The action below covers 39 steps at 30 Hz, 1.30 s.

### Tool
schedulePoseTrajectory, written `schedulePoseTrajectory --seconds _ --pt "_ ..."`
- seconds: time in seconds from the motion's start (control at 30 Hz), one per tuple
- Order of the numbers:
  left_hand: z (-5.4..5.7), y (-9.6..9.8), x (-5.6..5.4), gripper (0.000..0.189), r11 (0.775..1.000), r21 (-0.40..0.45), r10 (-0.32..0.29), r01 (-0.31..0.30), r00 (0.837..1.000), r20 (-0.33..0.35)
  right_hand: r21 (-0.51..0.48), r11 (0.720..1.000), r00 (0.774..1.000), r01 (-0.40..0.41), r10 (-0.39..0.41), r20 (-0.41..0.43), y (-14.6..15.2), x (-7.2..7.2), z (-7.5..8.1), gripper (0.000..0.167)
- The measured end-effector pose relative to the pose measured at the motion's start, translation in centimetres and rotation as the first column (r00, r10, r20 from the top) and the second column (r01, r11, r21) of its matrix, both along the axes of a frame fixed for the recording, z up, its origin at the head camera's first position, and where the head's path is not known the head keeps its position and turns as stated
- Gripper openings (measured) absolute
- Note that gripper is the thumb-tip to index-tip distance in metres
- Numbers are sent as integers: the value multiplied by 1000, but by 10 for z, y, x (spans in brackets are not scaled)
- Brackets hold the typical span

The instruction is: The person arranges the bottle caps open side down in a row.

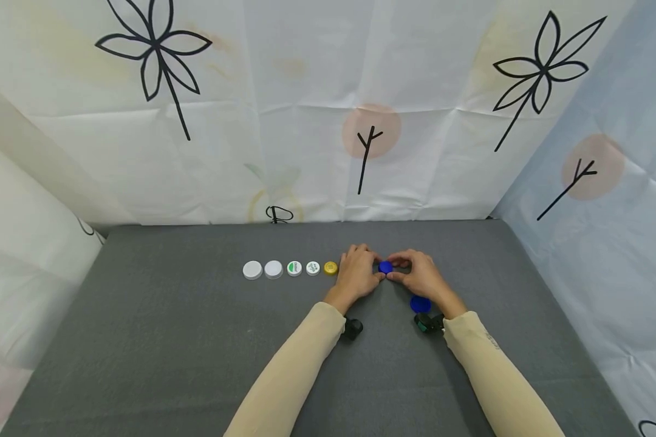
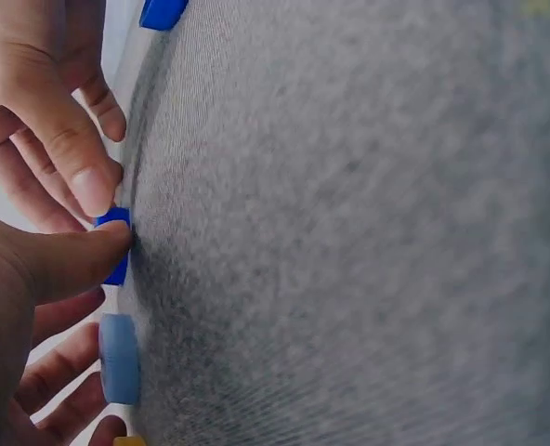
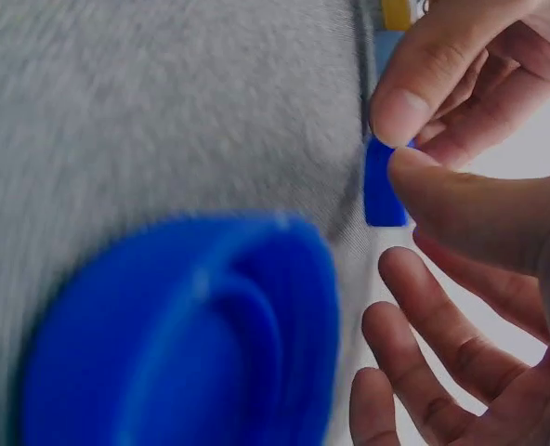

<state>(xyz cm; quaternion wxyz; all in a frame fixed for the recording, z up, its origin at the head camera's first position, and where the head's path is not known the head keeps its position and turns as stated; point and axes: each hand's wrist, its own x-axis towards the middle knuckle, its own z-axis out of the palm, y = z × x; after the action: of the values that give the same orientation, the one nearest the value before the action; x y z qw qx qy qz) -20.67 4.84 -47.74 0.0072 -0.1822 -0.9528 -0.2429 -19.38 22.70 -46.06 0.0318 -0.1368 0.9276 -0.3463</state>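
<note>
A small blue bottle cap [image 1: 385, 267] lies on the grey cloth between my two hands. From its left side, my left hand [image 1: 357, 273] pinches it, thumb in front. My right hand [image 1: 421, 276] pinches the same cap from the right, its other fingers spread in the right wrist view. Both thumbs nearly meet at the cap [image 3: 383, 186]. Under the left hand's fingers stands a light blue cap [image 2: 119, 358], hidden in the head view. A larger blue cap [image 1: 420, 304], its hollow side showing in the right wrist view, lies beneath my right wrist.
Left of my hands, a row runs along the cloth: a yellow cap [image 1: 330, 267], a white cap with dark print [image 1: 313, 268], a green-and-white cap [image 1: 294, 268] and two plain white caps [image 1: 274, 269]. Printed white cloth [image 1: 306, 152] walls the back and sides of the table [image 1: 169, 340].
</note>
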Motion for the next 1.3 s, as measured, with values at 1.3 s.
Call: schedulePoseTrajectory --seconds 1.3 --pt "3 16 62 26 931 345 -192 117 962 192 -42 985 985 -170 168 -36 60 57 -2 42"
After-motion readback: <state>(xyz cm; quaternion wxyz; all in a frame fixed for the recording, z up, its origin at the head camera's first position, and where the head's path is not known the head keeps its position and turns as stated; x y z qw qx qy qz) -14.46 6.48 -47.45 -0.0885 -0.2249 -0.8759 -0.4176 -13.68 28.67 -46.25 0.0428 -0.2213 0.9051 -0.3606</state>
